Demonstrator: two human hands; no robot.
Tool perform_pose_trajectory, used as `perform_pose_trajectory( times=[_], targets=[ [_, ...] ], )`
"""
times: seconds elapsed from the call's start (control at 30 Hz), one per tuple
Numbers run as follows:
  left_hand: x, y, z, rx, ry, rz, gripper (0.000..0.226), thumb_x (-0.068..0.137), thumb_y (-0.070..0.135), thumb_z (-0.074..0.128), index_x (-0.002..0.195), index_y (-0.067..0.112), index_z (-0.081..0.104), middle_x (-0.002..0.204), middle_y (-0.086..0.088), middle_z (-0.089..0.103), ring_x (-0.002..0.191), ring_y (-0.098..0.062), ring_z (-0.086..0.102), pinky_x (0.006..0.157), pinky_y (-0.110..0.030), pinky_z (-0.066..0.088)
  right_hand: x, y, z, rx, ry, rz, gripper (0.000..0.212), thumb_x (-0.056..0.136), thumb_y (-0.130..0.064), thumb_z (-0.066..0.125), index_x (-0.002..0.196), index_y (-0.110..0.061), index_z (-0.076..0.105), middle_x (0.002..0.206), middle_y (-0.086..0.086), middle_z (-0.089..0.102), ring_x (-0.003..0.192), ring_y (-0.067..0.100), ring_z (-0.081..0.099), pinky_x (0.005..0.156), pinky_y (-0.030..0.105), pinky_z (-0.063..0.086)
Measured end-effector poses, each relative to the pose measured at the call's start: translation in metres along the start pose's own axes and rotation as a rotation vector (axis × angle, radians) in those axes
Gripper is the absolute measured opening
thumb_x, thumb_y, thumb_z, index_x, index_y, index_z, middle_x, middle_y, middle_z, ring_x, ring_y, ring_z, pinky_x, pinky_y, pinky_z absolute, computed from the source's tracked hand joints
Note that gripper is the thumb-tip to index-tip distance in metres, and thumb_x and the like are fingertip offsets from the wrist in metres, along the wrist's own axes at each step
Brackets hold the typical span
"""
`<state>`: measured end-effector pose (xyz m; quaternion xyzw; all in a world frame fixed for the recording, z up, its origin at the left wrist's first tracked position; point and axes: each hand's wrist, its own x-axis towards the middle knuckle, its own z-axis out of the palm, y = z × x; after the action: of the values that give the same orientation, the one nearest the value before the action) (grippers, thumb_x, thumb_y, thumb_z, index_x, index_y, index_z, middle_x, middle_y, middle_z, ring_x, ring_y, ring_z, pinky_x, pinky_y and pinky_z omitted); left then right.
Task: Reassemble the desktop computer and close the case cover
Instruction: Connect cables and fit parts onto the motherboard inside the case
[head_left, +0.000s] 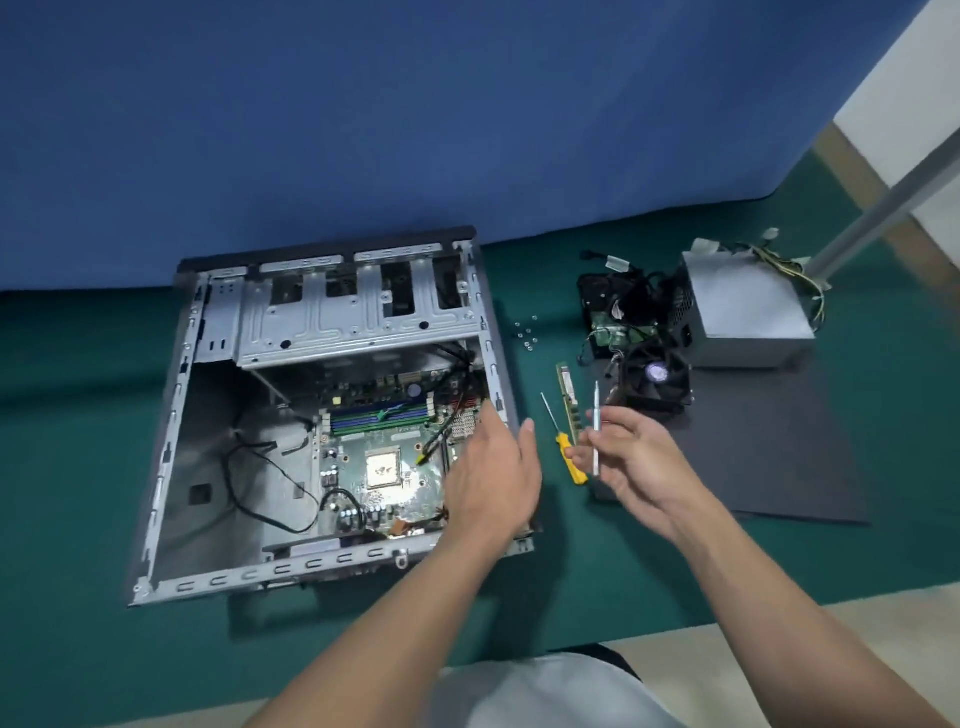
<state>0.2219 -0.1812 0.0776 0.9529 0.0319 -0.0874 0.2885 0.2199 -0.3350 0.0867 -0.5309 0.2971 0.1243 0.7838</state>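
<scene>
The open computer case lies flat on the green surface, with its motherboard exposed. My left hand hovers over the case's right edge, fingers straight and holding nothing. Just right of the case, my right hand pinches a thin silver screwdriver upright. A yellow-handled screwdriver and a RAM stick lie on the surface between my hands. The case cover, a dark flat panel, lies at the right under the cooler fan and the grey power supply.
Several small screws are scattered right of the case. A hard drive with tangled black cables sits beside the power supply. A blue backdrop rises behind the case. A grey pole stands at the far right.
</scene>
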Motion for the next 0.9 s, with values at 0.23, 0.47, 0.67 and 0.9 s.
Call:
perform_pose_trajectory(
  times=[0.23, 0.47, 0.67, 0.9],
  targets=[
    [0.0, 0.002, 0.01, 0.081, 0.082, -0.013, 0.038, 0.1, 0.047, 0.025, 0.117, 0.014, 0.036, 0.06, 0.007, 0.047, 0.05, -0.017, 0.046, 0.051, -0.032, 0.034, 0.043, 0.034, -0.005, -0.861, 0.078, -0.088, 0.011, 0.086, -0.008, 0.058, 0.077, -0.013, 0.062, 0.074, 0.004, 0.062, 0.069, 0.021, 0.053, 0.063, 0.029, 0.042],
    [0.002, 0.007, 0.01, 0.164, 0.087, -0.06, 0.03, 0.1, 0.045, 0.028, 0.103, 0.016, 0.036, 0.06, 0.005, 0.044, 0.052, -0.024, 0.043, 0.056, -0.034, 0.032, 0.071, 0.06, 0.015, -1.289, 0.089, -0.161, 0.022, 0.088, -0.008, 0.046, 0.07, -0.018, 0.056, 0.084, 0.012, 0.064, 0.079, 0.035, 0.061, 0.066, 0.038, 0.051],
    [0.003, 0.009, 0.008, 0.174, 0.08, -0.061, 0.033, 0.1, 0.044, 0.028, 0.11, 0.015, 0.038, 0.07, -0.005, 0.061, 0.06, -0.029, 0.058, 0.056, -0.035, 0.038, 0.089, 0.067, 0.025, -1.424, 0.071, -0.086, 0.021, 0.09, -0.007, 0.042, 0.078, -0.01, 0.059, 0.094, 0.015, 0.063, 0.081, 0.033, 0.06, 0.065, 0.035, 0.044],
    [0.004, 0.006, 0.011, 0.189, 0.092, -0.034, 0.034, 0.099, 0.044, 0.028, 0.112, 0.015, 0.037, 0.068, -0.002, 0.059, 0.056, -0.026, 0.053, 0.056, -0.033, 0.034, 0.093, 0.064, 0.029, -1.223, 0.176, 0.001, 0.014, 0.092, -0.011, 0.052, 0.091, -0.006, 0.065, 0.095, 0.016, 0.064, 0.082, 0.032, 0.061, 0.072, 0.035, 0.049]
  ],
)
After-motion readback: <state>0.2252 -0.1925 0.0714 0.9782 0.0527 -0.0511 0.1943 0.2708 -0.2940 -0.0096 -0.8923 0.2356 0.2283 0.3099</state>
